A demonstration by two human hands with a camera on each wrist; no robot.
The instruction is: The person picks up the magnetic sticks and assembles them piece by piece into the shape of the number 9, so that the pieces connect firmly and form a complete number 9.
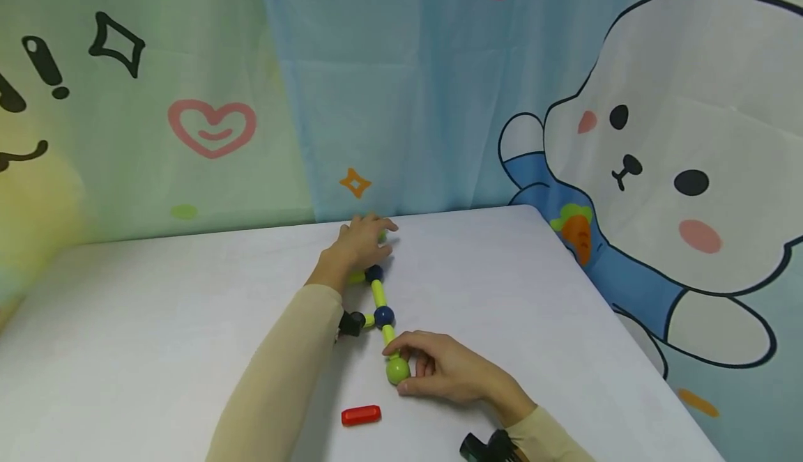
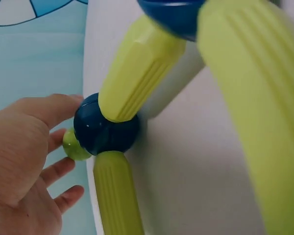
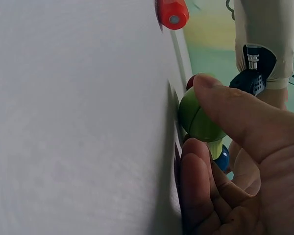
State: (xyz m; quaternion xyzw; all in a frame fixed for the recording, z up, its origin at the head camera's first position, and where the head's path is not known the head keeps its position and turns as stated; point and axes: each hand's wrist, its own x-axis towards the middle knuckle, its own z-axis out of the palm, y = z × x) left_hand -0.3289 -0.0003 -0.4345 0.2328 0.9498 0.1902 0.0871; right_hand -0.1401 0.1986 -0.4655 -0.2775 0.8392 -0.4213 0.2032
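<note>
A chain of yellow-green magnetic rods (image 1: 379, 293) and balls lies on the white table. Two dark blue balls (image 1: 384, 316) join rods along its middle, and a large one (image 2: 107, 125) shows in the left wrist view. At the far end, my left hand (image 1: 359, 244) holds a small green ball (image 2: 76, 145) between thumb and fingers; the hand partly hides it. My right hand (image 1: 448, 371) pinches the near-end green ball (image 1: 398, 371) between thumb and fingers. In the right wrist view the thumb lies across this ball (image 3: 198, 117).
A loose red magnetic rod (image 1: 361, 415) with a metal tip lies on the table (image 1: 157, 350), left of my right hand. A printed curtain (image 1: 389, 86) hangs behind the table's far edge. The left forearm (image 1: 282, 371) reaches over the table beside the chain.
</note>
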